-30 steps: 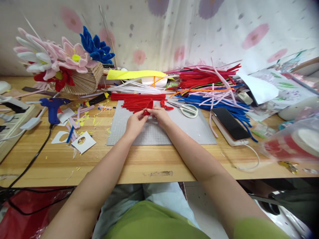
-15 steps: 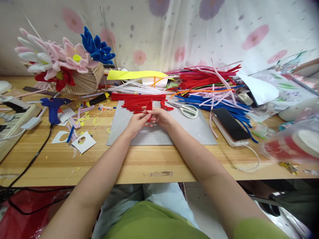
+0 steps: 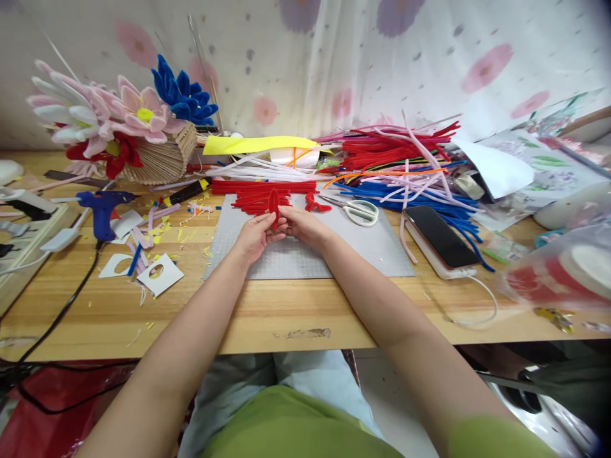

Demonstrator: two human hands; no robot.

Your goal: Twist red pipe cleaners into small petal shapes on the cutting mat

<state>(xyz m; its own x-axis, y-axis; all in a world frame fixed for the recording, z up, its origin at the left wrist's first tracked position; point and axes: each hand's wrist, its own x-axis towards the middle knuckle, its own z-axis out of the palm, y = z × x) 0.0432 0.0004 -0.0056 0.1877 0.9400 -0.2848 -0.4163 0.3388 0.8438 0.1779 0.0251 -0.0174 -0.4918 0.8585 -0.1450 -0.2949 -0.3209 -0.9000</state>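
Over the grey cutting mat (image 3: 286, 267), my left hand (image 3: 255, 238) and my right hand (image 3: 303, 226) meet at a bent red pipe cleaner piece (image 3: 273, 202). The piece stands upright between my fingertips, and both hands pinch it near its lower part. Just behind my hands lie cut red pipe cleaners (image 3: 245, 201), with a longer red bundle (image 3: 229, 187) along the mat's back edge. A folded red piece (image 3: 315, 203) rests to the right, beside scissors (image 3: 361, 212) with pale handles.
A blue glue gun (image 3: 105, 210), white cards (image 3: 161, 273) and scraps lie at left, below fuzzy flowers (image 3: 143, 111). Pink, red and blue pipe cleaners (image 3: 410, 194) pile up behind and right. A phone (image 3: 442, 235) and a bagged cup (image 3: 563, 273) are at right.
Both hands have shifted slightly left with the red piece. It now stands more upright and shows more between the fingertips.
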